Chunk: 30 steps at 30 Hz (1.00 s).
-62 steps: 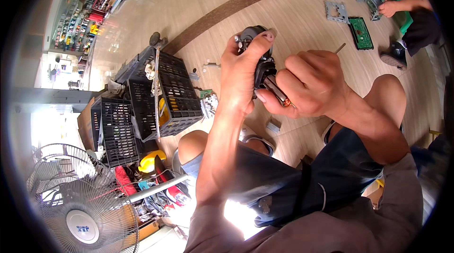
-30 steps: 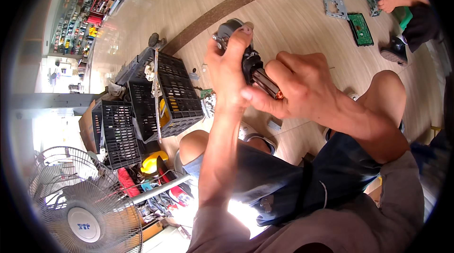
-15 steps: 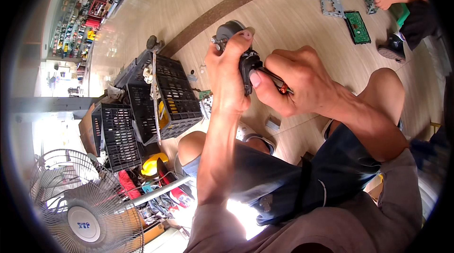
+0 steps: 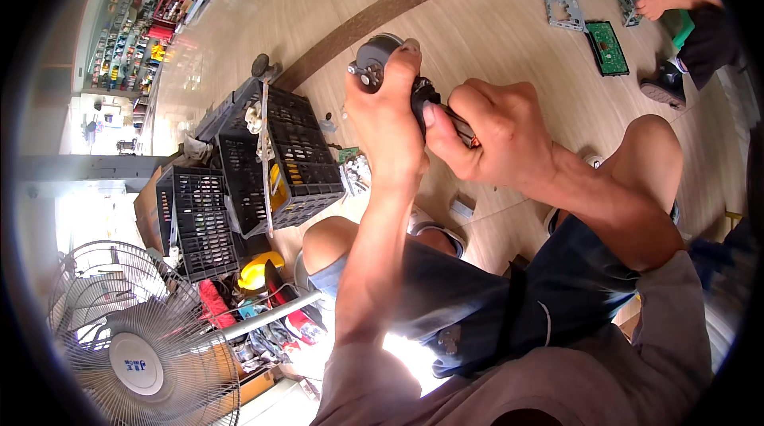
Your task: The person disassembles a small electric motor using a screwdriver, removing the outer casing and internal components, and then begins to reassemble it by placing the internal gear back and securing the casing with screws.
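Above the floor, my left hand (image 4: 387, 128) is wrapped around a small black motor-like part (image 4: 378, 50) with a rounded body and a shiny metal stud at its side. Its thumb presses along the top, and the palm hides much of the part. My right hand (image 4: 505, 136) is closed at the part's right side, its thumb touching the black end. Between its fingers lies a slim dark metallic piece (image 4: 459, 128) with a bit of orange at the end. Most of that piece is covered, so its kind cannot be made out.
Black plastic crates (image 4: 302, 151) stand at left, beside a fan (image 4: 135, 362) and a yellow object (image 4: 260, 270). A green circuit board (image 4: 607, 48) and metal plates (image 4: 563, 12) lie on the floor at far right, near another person's hands (image 4: 656, 3).
The black part has tilted and moved slightly left in my left hand's grip, showing more of its metal stud. My right hand has turned a little and stays closed against it.
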Each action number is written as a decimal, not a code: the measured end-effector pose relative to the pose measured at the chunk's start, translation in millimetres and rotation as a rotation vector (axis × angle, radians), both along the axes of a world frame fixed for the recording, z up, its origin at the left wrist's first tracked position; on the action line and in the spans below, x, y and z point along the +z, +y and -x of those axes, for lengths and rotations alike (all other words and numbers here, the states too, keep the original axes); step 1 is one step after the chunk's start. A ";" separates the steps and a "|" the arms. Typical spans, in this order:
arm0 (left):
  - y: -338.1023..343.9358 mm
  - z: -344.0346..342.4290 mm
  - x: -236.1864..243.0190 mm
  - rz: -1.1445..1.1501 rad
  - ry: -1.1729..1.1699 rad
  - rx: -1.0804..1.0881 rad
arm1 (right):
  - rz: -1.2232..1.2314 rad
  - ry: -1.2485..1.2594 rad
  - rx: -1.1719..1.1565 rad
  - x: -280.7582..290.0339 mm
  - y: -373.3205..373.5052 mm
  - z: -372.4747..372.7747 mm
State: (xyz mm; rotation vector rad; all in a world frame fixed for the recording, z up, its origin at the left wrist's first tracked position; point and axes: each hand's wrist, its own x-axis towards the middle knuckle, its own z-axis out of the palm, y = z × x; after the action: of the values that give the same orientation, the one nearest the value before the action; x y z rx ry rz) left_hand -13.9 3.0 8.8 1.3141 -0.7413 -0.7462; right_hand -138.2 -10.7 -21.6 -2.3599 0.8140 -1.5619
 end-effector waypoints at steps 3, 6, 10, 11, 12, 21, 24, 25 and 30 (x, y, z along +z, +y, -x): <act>0.7 2.3 0.0 0.013 0.078 0.007 | -0.039 -0.019 0.030 3.4 -1.3 1.7; 2.2 -0.2 8.5 0.092 0.118 -0.049 | -0.147 -0.040 0.110 14.2 -2.6 4.2; 0.7 5.6 10.5 0.126 0.135 -0.014 | -0.449 -0.154 0.222 20.1 1.1 7.4; -0.8 5.8 11.0 0.130 0.135 -0.012 | -0.446 -0.152 0.224 21.4 -0.8 8.5; -0.9 4.3 11.9 0.104 0.124 0.001 | -0.487 -0.134 0.233 22.9 -2.2 8.8; 1.8 -8.5 11.3 0.016 0.117 -0.061 | -0.563 0.036 0.352 39.2 -5.3 39.8; 3.7 -0.9 6.7 0.016 0.120 -0.052 | -0.547 0.127 0.326 39.6 -3.4 34.9; 4.5 0.7 4.8 0.026 0.086 -0.061 | -0.508 0.150 0.343 35.8 -2.9 32.1; 4.6 0.1 7.7 0.035 0.011 -0.066 | -0.364 0.186 0.280 29.4 -1.9 31.7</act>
State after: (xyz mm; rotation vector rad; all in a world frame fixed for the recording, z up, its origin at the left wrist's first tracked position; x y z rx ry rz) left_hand -14.0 7.7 16.6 1.2580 -0.7886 -0.7889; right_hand -169.9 -12.6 7.8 -2.2503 0.6957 -1.0019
